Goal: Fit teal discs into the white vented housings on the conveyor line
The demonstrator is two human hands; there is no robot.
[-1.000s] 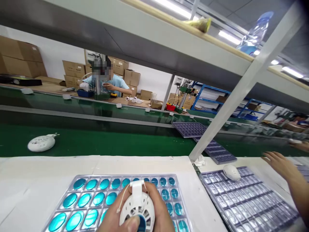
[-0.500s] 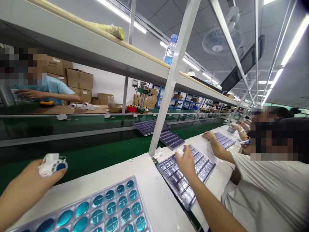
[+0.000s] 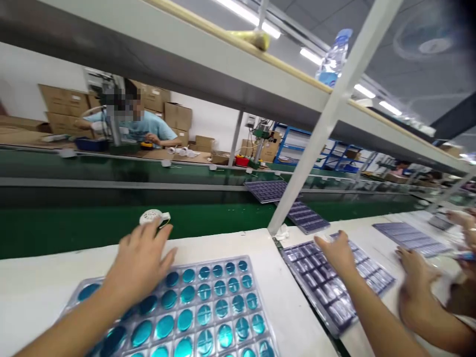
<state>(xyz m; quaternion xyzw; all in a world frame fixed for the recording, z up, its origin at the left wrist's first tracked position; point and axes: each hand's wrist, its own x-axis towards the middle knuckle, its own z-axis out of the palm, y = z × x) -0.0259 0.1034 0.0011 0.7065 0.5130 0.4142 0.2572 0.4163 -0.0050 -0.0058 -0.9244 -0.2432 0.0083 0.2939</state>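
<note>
My left hand (image 3: 139, 263) hangs open above the far edge of a tray of teal discs (image 3: 208, 261), holding nothing. Just beyond its fingertips, a round white perforated device (image 3: 150, 216) lies on the green conveyor belt (image 3: 74, 230), partly behind my fingers. My right hand (image 3: 336, 253) is open over the near end of a purple-grey blister tray (image 3: 303, 286), with its fingers spread. A co-worker's hand (image 3: 416, 292) is at the right, beyond that tray.
Two more blister trays (image 3: 266, 191) lie on the belt past a white steel upright (image 3: 327, 124). Another tray (image 3: 411, 239) sits on the white bench at right. A person (image 3: 141, 126) works across the belt among cardboard boxes.
The white device has left my left hand and now lies on the belt. My left hand is open, lower and further right. The view has swung slightly.
</note>
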